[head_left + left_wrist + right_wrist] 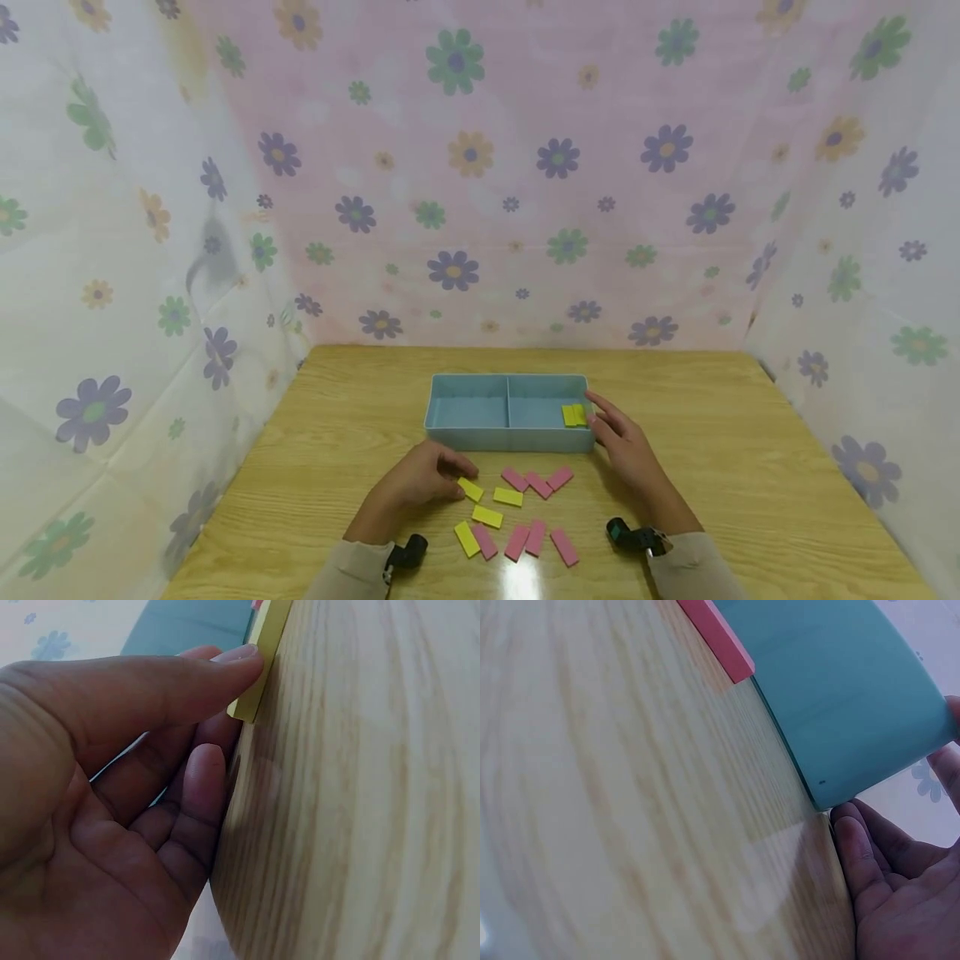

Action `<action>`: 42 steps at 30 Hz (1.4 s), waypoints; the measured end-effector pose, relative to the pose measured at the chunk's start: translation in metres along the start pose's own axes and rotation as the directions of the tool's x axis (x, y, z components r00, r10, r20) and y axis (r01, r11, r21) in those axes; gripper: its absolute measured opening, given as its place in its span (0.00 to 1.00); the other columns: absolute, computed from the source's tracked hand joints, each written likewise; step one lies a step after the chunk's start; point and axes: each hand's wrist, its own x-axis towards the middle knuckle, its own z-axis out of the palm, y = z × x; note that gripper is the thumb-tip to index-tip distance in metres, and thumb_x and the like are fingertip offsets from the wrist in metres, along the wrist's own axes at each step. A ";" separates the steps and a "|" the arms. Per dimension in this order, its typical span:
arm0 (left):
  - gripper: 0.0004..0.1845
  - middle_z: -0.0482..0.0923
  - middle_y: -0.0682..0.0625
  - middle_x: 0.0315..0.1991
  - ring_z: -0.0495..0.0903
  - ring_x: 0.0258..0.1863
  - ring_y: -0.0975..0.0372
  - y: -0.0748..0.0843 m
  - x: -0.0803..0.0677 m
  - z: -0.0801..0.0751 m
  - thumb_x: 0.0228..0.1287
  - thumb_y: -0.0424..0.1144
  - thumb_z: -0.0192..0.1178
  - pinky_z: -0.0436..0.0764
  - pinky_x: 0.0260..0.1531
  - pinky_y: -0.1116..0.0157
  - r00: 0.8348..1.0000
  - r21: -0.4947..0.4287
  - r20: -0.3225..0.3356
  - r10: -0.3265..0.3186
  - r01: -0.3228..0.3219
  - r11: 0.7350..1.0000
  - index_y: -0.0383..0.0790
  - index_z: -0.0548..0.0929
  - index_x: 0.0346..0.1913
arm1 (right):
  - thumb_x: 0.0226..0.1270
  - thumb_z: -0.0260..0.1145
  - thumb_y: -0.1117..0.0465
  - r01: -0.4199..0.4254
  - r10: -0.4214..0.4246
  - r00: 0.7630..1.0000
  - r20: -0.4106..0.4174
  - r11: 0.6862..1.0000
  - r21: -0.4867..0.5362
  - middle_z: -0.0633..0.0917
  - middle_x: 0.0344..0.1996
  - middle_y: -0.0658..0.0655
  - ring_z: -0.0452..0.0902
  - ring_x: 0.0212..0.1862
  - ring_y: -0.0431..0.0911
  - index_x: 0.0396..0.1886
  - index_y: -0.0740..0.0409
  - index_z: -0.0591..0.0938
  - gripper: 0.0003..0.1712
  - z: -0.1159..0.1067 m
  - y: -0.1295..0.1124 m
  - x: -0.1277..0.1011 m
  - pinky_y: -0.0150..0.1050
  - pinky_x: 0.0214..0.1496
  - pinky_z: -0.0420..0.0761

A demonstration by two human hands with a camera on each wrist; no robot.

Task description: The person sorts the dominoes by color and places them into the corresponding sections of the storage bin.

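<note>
Yellow block [470, 489] noted at the left hand [427, 482]: flat, oblong, straight-edged, plain bright yellow above, duller along the side seen from the left wrist; it lies on the tabletop [360, 408], slantwise under the left thumb tip. Left fingers bent, the thumb in contact with the block's near end, the index reaching past its far edge; whether the piece is clamped between them cannot be told. Three more yellow blocks [507, 497] of the same shape are scattered to the right of these fingers and nearer the sleeves. Seven pink blocks [564, 547], matt and similarly oblong, lie between the two hands: three grouped beyond the left fingertips to the right, four nearer the wrists, one of these beside a yellow piece. A pale blue box [508, 440], long, low, smooth-walled and split by one divider [508, 402], is set ahead of the left fingers; its right end is touched by the right hand [626, 446]. Right thumb and index are held apart at the rim, the lower fingers curled by the bottom corner; a firm grip cannot be confirmed. Two yellow pieces [570, 416] are seen side by side in the right compartment, just inside the right thumb.
</note>
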 end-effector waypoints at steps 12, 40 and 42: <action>0.10 0.91 0.55 0.42 0.85 0.46 0.62 0.003 -0.001 0.004 0.58 0.30 0.75 0.85 0.48 0.62 0.997 0.004 -0.063 -0.033 0.034 0.999 0.46 0.94 0.42 | 0.83 0.53 0.41 0.011 -0.011 1.000 0.010 1.000 -0.004 0.70 0.75 0.66 0.67 0.75 0.61 0.81 0.35 0.65 0.31 0.000 0.001 0.001 0.60 0.72 0.73; 0.08 0.86 0.55 0.32 0.81 0.33 0.62 0.002 0.005 0.013 0.53 0.33 0.79 0.81 0.33 0.65 0.978 0.005 -0.184 -0.095 0.098 0.995 0.45 0.92 0.37 | 0.84 0.53 0.43 0.017 -0.017 1.000 0.009 1.000 0.008 0.68 0.76 0.66 0.65 0.76 0.62 0.81 0.37 0.65 0.31 0.000 0.003 0.001 0.61 0.72 0.72; 0.08 0.86 0.55 0.31 0.81 0.33 0.62 0.002 0.005 0.014 0.53 0.33 0.79 0.82 0.33 0.65 0.977 0.008 -0.193 -0.092 0.096 0.995 0.45 0.92 0.36 | 0.84 0.53 0.44 0.017 -0.017 1.000 0.009 1.000 0.007 0.68 0.76 0.66 0.65 0.76 0.62 0.81 0.37 0.65 0.30 0.000 0.003 0.001 0.61 0.72 0.72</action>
